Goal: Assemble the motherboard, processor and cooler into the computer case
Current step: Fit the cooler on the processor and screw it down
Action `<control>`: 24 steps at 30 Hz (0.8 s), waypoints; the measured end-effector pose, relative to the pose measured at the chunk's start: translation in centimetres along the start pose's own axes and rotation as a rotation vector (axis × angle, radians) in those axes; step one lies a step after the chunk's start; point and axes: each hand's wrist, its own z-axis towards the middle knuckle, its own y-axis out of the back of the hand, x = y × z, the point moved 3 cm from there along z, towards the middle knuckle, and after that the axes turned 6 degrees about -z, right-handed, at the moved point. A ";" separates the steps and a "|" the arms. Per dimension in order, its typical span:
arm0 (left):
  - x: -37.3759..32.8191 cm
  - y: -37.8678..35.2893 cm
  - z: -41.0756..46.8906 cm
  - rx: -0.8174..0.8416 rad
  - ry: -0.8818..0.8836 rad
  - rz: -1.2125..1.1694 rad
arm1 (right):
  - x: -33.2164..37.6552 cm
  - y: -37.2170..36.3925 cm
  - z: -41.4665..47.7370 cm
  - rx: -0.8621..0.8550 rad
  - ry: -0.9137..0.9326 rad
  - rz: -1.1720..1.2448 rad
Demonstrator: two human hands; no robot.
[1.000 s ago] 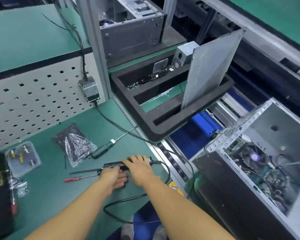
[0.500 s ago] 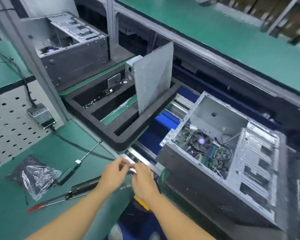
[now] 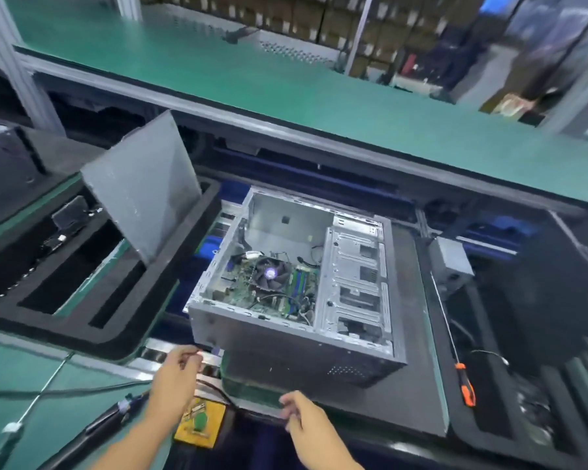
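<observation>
The open computer case point(image 3: 296, 337) lies on a dark tray point(image 3: 418, 385), with the motherboard point(image 3: 248, 290) and cooler point(image 3: 269, 273) inside. The left hand point(image 3: 175, 378), at its near corner, has its fingertips pinched together, on what I cannot tell. The right hand point(image 3: 306, 422) hangs loosely curled by the tray's front edge, holding nothing.

The computer case point(image 3: 296, 337) is matt grey sheet metal. The tray point(image 3: 123, 337) beside it looks like matt black foam. The bench top point(image 3: 286, 93) is smooth green matting.

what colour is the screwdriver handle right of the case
Orange and black; the screwdriver handle shows best in head view.
</observation>
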 end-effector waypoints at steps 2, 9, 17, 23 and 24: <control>-1.3 -0.6 0.5 -0.078 0.008 -0.031 | -0.2 1.4 -0.5 -0.022 0.027 0.049; -4.3 -1.6 2.9 -0.080 0.064 0.058 | -1.9 5.8 -0.4 -0.235 -0.100 0.036; -5.7 1.4 7.3 0.028 0.244 -0.526 | -9.8 11.2 -0.5 -0.722 -0.675 0.648; -9.8 -0.2 9.0 0.310 0.402 -0.558 | -7.9 14.0 2.6 -0.710 -0.354 1.344; -9.9 -0.4 9.0 0.334 0.410 -0.579 | -8.1 13.7 2.9 -0.707 -0.351 1.377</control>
